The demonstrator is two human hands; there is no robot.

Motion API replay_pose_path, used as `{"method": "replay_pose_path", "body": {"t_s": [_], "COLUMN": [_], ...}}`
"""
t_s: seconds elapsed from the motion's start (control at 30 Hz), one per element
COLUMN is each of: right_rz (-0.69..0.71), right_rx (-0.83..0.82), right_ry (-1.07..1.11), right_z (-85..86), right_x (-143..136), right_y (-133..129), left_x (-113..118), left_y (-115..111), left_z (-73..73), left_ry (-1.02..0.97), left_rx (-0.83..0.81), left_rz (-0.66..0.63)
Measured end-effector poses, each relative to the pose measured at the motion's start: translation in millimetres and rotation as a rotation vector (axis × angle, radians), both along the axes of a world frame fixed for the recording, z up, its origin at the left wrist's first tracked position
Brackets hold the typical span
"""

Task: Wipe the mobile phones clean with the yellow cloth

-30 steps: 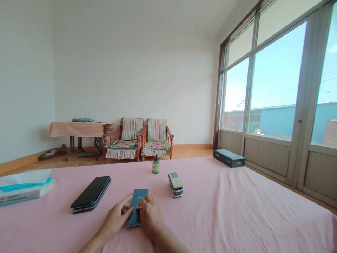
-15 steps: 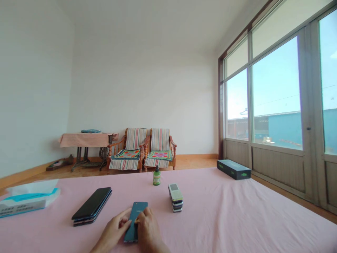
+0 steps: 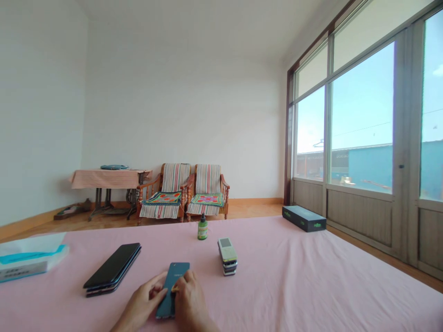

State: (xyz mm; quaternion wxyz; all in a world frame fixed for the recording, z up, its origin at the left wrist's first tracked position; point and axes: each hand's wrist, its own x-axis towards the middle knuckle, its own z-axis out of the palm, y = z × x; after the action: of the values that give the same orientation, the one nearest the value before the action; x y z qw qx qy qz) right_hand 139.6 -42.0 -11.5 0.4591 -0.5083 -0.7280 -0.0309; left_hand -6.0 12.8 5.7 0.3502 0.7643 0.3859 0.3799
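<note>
A blue-green phone [image 3: 168, 302] lies back up on the pink cloth [image 3: 277, 286], at the lower middle. My left hand [image 3: 145, 297] grips its left edge between thumb and fingers. On the phone's right side rests my right hand [image 3: 190, 299], its fingers closed on a small yellowish thing too small to name. To the left is a stack of large phones with a black one [image 3: 113, 265] on top. A stack of smaller phones topped by a pale one [image 3: 227, 251] stands to the right. Behind them is a green bottle [image 3: 202, 228] with a black top.
A black box [image 3: 303, 217] sits at the cloth's far right edge. A white and blue plastic packet [image 3: 27, 258] lies at the far left. Beyond are two wooden chairs [image 3: 207, 199], a side table with a pink cover [image 3: 107, 179] and large windows at the right.
The whole view has shifted slightly, so things appear a little further left and higher. Both hands stay at the phone, with only a small change at the right fingers.
</note>
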Motion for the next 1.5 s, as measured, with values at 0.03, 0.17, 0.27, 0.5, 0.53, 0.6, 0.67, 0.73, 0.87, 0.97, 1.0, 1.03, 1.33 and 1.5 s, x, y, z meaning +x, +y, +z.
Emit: {"method": "replay_pose_path", "body": {"t_s": [0.03,0.17,0.27,0.5,0.53,0.6,0.67,0.73,0.87,0.97,1.0,1.03,1.33,1.5], "right_rz": [-0.021,-0.077,-0.082,-0.076,-0.076,-0.081,-0.088,-0.087,-0.048,-0.018,-0.01,-0.004,0.02,0.072], "right_rx": [-0.016,-0.064,-0.081,-0.093,-0.094,-0.099,-0.109,-0.121,-0.143,-0.158,-0.163,-0.166,-0.164,-0.154], "right_ry": [0.013,0.059,0.071,0.075,0.075,0.079,0.087,0.097,0.125,0.154,0.164,0.171,0.216,0.227], "right_z": [-0.8,-4.1,-5.1,-1.1,-0.7,-0.4,-0.7,-1.0,-1.4,-1.5,-1.5,-1.4,3.6,4.5], "right_x": [0,2,3,3,3,4,4,5,5,6,6,6,7,6], "right_y": [0,2,2,-3,-4,-6,-8,-9,-11,-12,-12,-12,-16,-20], "left_x": [0,-1,-2,-4,-4,-4,-5,-5,-4,-4,-4,-4,-8,-11], "left_y": [1,5,8,16,15,13,10,6,3,1,1,0,-2,2], "left_z": [-1.0,-4.4,-7.9,-17.9,-17.9,-16.3,-13.5,-11.1,-10.9,-12.8,-12.9,-12.7,-6.9,-7.4], "left_ry": [-0.003,-0.017,-0.025,-0.044,-0.049,-0.055,-0.055,-0.053,-0.047,-0.037,-0.036,-0.038,-0.089,-0.082], "left_rx": [-0.001,-0.015,-0.021,-0.051,-0.055,-0.062,-0.063,-0.054,-0.051,-0.053,-0.056,-0.058,-0.1,-0.132], "left_rz": [-0.002,-0.023,-0.067,-0.085,-0.09,-0.109,-0.136,-0.154,-0.123,-0.103,-0.101,-0.102,-0.162,-0.175]}}
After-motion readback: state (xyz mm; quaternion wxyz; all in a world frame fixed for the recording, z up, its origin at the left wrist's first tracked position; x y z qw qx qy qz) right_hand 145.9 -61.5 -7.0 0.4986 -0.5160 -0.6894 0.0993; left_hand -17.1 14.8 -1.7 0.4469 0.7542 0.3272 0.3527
